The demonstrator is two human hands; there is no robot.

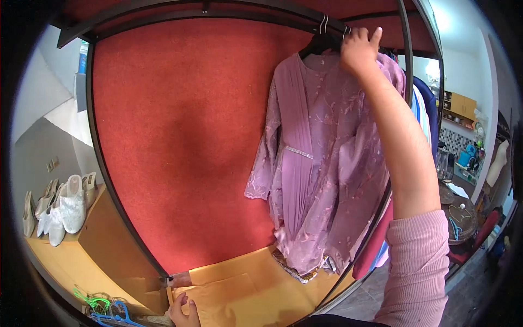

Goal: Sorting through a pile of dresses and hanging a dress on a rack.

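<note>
My right hand (360, 51) is raised at the dark metal rail (261, 18), its fingers curled over the top of a clothes hanger whose hook (346, 32) shows beside them. The hand hides most of that hanger. Mauve embroidered dresses (327, 135) hang below it, close together. The leftmost has a pleated drape (295, 180) with a silvery band (299, 152) across it. Another dark hanger (320, 43) shows at its neckline. Low at the bottom edge, my left hand (184, 312) holds nothing, fingers apart and partly bent, above the golden cloth (237, 290) on the rack's base.
A red panel (175, 135) backs the rack. At left, pale shoes (67, 206) stand on a wooden shelf unit (61, 255), with green and blue plastic hangers (108, 308) lower down. A dark upright (404, 61) separates more garments (427, 106) at right. Beyond stands a round table (466, 216).
</note>
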